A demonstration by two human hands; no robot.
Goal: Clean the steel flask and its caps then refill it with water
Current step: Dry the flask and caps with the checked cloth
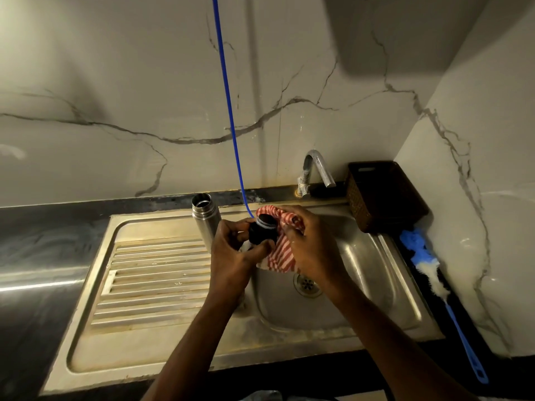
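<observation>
So right now I've got the dark cap (262, 232) pinched in my left hand (231, 250), fingers curled round its lower body, held up over the sink (373, 273) just above the near-left edge of the basin. My right hand (311, 241) is gripping a red and white striped cloth (279, 256) bunched up against the cap's right side, and the cloth wraps round behind the top of it too.

The thing the next move hangs on, I reckon: the cap sits between the two hands, touching both, with its long axis tilted so the top end points up and away from me toward the wall. The cloth hand is on its right, so any wiping twist comes from that side while the left just holds it steady.

The cap looks black and stubby with a pale ring near the top end and a flat dark top face. Can't tell if it's wet or already dry from here.

The steel flask (206, 219) is standing upright and open-mouthed on the surface at the back of the draining board (150, 282), just left of my left hand and partly hidden behind it. It's nearer the left hand, so that's the one I'd guess reaches for it. The tap (317, 169) is behind the basin, with no water I can see running. Refill looks not yet started.
</observation>
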